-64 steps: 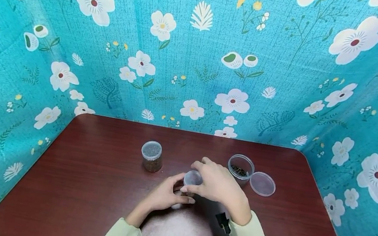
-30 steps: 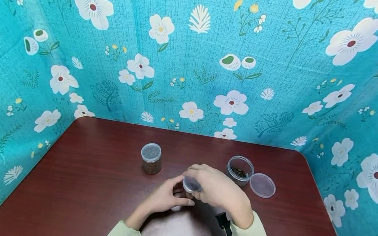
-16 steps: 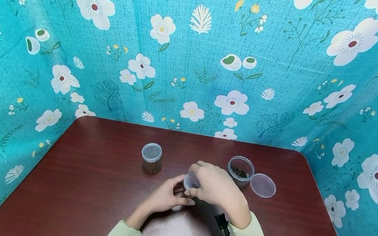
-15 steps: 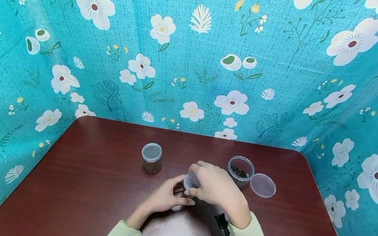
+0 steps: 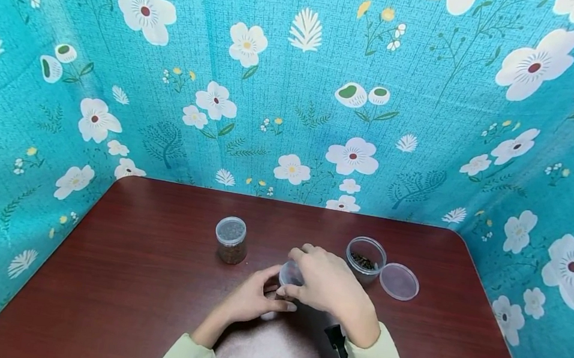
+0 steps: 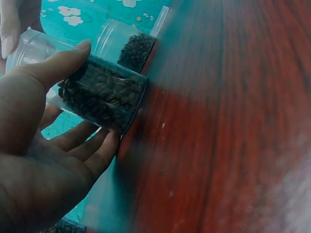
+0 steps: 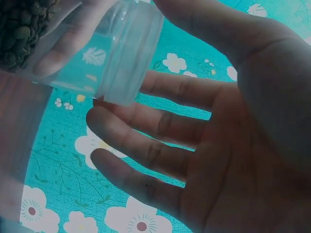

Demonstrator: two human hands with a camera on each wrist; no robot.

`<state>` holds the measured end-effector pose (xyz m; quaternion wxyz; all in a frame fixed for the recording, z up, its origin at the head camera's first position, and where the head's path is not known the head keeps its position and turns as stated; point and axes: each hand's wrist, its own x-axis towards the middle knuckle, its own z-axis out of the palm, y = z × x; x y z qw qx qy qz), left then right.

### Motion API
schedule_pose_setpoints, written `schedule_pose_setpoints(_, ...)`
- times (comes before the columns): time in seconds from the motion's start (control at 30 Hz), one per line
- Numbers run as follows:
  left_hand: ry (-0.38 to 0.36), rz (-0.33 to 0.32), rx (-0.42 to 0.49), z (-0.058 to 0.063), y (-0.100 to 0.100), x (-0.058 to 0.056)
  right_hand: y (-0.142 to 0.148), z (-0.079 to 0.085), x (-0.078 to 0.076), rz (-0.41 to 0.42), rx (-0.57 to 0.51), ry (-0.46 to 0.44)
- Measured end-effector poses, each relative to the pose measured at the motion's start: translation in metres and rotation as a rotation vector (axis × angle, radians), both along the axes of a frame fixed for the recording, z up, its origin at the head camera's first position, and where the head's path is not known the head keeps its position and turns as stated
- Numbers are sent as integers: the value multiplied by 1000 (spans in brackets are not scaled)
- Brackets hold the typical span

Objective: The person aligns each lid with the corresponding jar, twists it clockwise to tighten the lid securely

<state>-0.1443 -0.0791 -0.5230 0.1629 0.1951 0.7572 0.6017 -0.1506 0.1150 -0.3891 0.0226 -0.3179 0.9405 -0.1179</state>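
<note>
A clear plastic jar [image 6: 104, 94], partly filled with dark bean-like pieces, stands on the table between my two hands. My left hand [image 5: 251, 296] holds it by the side, thumb on one side and fingers round the other. Over its top, my right hand [image 5: 330, 283] grips the translucent screw lid [image 7: 132, 53] by the rim between thumb and fingers. The lid sits on the jar's mouth. In the head view my hands hide most of this jar.
A lidded jar [image 5: 230, 249] with dark contents stands behind and left of my hands. To the right is an uncovered jar [image 5: 364, 277] of dark pieces, with a loose lid [image 5: 399, 282] lying beside it. Floral cloth [image 5: 295, 113] hangs around the brown table [image 5: 146, 257].
My right hand has twisted over the lid, covering more of it about one second ago, then turned back to show more of it. My left hand has stayed in place on the jar.
</note>
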Motion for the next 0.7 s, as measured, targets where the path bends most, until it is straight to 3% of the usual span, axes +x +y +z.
schedule_pose_setpoints(0.37,53,25,-21,4,2,1,3,5,-1,117,-47,-129)
schedule_pose_setpoints(0.7,126,48,-65,7,6,4,2,3,-4,124,-15,-116)
